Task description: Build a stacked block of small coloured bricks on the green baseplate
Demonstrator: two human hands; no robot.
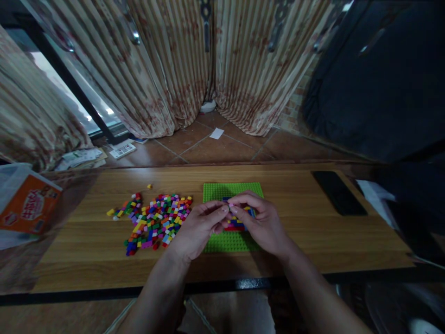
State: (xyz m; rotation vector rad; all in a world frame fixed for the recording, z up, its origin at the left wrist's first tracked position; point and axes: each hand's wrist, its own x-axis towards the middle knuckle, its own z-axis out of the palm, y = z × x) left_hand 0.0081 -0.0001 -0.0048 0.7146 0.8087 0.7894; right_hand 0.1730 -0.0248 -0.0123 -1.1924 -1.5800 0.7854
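Above a green studded baseplate (231, 242), my left hand (200, 226) and my right hand (261, 222) meet with their fingertips pinched together. A tiny pink toy brick (231, 205) shows at the fingertips of my right hand. Whatever is between my left thumb and finger is too small and covered to name. Under the hands, a block of assembled toy bricks (236, 228) in red, blue and yellow is fixed on the baseplate, partly hidden by my fingers. Left of the baseplate spreads a pile of loose coloured bricks (163, 218).
A single yellow brick (149, 186) lies behind the pile on the wooden table (292, 185). Toward the right end rests a black phone (339, 192). A clear tub with an orange label (29, 204) stands at the far left. Curtains (167, 69) hang beyond the table.
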